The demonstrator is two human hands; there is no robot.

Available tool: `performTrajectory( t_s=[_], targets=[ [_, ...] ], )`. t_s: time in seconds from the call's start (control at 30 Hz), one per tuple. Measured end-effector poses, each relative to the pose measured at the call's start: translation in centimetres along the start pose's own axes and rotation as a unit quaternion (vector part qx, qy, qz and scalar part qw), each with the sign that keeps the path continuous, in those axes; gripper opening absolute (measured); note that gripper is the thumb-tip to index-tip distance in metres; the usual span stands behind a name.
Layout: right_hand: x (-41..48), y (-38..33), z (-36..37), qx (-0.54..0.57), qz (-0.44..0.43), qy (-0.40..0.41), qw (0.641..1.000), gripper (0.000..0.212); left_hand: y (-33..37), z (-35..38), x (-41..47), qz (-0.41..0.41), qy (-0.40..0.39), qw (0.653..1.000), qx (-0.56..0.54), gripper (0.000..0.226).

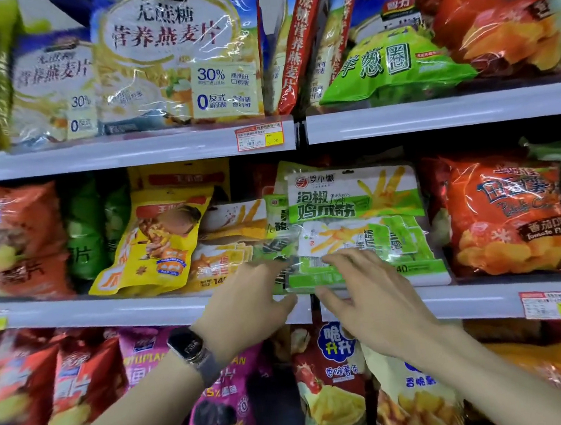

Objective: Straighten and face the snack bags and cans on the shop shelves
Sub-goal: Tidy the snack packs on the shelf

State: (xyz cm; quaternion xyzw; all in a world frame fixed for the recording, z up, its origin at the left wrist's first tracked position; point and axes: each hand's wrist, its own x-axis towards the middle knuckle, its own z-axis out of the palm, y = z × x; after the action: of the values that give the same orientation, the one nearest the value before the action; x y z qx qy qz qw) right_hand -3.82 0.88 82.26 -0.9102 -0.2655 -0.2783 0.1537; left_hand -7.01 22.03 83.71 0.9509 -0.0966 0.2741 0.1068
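A green-and-white chicken-feet snack bag [357, 205] stands upright on the middle shelf [110, 312], front facing out. My left hand [247, 304], with a watch on its wrist, and my right hand [372, 292] both touch the bag's bottom edge, fingers spread, thumbs under the shelf lip. Left of it, a yellow bag [158, 237] leans tilted, and a white-orange bag [230, 241] lies slumped behind my left hand.
Orange chip bags [509, 214] stand right of the green bag, and more orange bags [11, 238] sit at far left. Oat cereal bags [181, 50] and a green onion-ring bag [395, 64] fill the top shelf. Pink and red bags [220, 389] crowd the bottom shelf.
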Motion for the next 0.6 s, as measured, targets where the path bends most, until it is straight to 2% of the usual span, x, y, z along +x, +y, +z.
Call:
performTrajectory(
  t_s=[0.13, 0.33, 0.6],
  targets=[
    [1.3, -4.4, 0.9, 0.012, -0.032, -0.023, 0.999, 0.051, -2.3, -2.0, -2.5, -0.052, -0.018, 0.998, 0.044, 0.059],
    [4.1, -11.4, 2.9, -0.047, -0.082, -0.065, 0.993, 0.042, -8.0, -5.5, -7.3, -0.167, 0.0, 0.977, 0.132, 0.046],
    [7.6, -22.0, 6.9, 0.027, -0.145, -0.016, 0.989, 0.046, -19.4, -10.9, -12.8, -0.307, 0.008, 0.938, 0.159, 0.05]
  ],
)
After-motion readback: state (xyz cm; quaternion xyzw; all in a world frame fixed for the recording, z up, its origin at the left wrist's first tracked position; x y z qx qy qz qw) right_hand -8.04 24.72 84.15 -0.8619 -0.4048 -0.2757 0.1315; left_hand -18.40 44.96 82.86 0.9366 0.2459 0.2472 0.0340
